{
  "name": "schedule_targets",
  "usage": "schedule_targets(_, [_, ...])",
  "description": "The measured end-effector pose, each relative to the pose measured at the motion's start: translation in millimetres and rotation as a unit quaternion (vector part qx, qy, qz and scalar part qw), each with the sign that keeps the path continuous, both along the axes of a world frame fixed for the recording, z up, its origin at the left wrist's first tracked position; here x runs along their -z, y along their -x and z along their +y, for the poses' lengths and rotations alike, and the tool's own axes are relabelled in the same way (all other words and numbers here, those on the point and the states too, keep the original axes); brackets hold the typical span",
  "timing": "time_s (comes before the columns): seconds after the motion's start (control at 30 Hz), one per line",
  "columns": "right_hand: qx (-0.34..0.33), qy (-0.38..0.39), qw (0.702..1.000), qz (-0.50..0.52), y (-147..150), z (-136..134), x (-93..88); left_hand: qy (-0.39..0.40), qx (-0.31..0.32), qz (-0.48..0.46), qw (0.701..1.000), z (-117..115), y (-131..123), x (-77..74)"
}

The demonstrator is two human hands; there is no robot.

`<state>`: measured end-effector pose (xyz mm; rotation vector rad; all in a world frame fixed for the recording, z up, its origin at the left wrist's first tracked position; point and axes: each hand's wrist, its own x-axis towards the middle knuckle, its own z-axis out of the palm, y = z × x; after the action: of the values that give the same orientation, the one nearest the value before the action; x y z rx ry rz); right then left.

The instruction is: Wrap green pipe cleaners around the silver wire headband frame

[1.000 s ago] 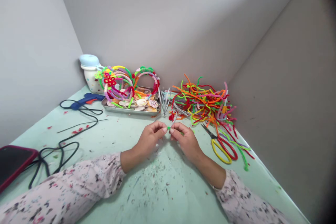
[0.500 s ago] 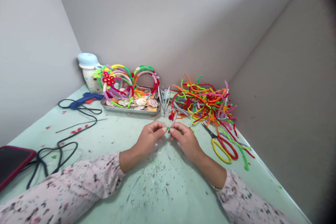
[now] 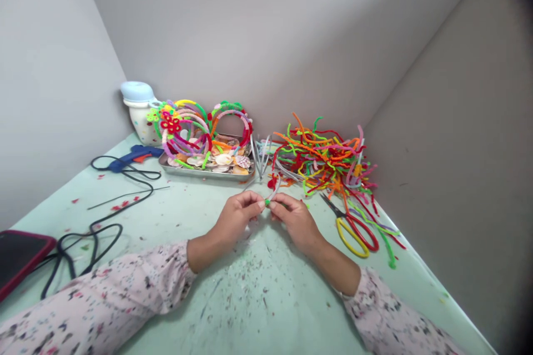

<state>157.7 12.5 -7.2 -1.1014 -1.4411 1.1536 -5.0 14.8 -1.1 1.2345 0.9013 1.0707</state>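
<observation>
Both my hands rest on the pale green table (image 3: 258,299) and meet at the fingertips. My left hand (image 3: 238,215) pinches one end of a small green pipe cleaner piece (image 3: 267,202). My right hand (image 3: 293,218) pinches the other end, fingers curled closed around it; a thin pale wire rises from the pinch toward the back. Just behind the hands lies a tangled heap of coloured pipe cleaners (image 3: 325,161). Yellow and red scissors (image 3: 352,230) lie to the right of my right hand.
A metal tray (image 3: 208,172) with shells and pipe-cleaner hoops stands at the back, a white jar with a blue lid (image 3: 139,111) beside it. A blue glue gun (image 3: 133,156) with black cable lies left. A dark phone in a red case (image 3: 20,258) sits far left. Walls close in.
The hands stay pinched together on the green piece, shifting only very slightly; the view has drifted a little.
</observation>
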Motion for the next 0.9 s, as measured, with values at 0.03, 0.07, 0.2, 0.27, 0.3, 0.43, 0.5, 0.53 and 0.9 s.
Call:
schedule_targets(0.03, [0.000, -0.001, 1.000, 0.001, 0.0, -0.2, -0.4, 0.003, 0.002, 0.000, 1.000, -0.5, 0.1, -1.0])
schedule_targets(0.07, [-0.001, -0.002, 1.000, 0.001, -0.1, -0.4, -0.7, 0.007, 0.003, 0.000, 1.000, -1.1, 0.1, -2.1])
schedule_targets(0.2, [-0.006, 0.001, 1.000, 0.010, -0.9, -0.6, -0.8, 0.013, 0.004, -0.001, 1.000, -2.6, -0.5, -5.9])
schedule_targets(0.27, [-0.009, 0.002, 1.000, 0.015, -1.3, -0.6, -0.5, 0.014, 0.007, -0.005, 1.000, -3.0, -0.8, -6.6])
schedule_targets(0.3, [-0.011, 0.002, 1.000, 0.016, -1.5, -0.6, -0.5, 0.015, 0.009, -0.008, 1.000, -3.2, -1.0, -6.7])
schedule_targets(0.43, [-0.020, -0.002, 1.000, 0.013, -2.1, -0.7, -0.5, 0.024, 0.015, -0.015, 0.999, -3.6, -1.0, -6.1])
schedule_targets(0.5, [-0.020, -0.003, 1.000, 0.007, -2.5, -0.8, -0.6, 0.027, 0.017, -0.013, 0.999, -3.5, -0.7, -5.7])
schedule_targets(0.53, [-0.020, -0.004, 1.000, 0.005, -2.6, -0.9, -0.6, 0.027, 0.020, -0.011, 0.999, -3.5, -0.7, -5.5])
schedule_targets(0.9, [0.020, -0.045, 0.999, 0.005, 1.0, -1.4, -4.3, -0.032, -0.015, 0.014, 0.999, -6.4, -4.7, -1.8])
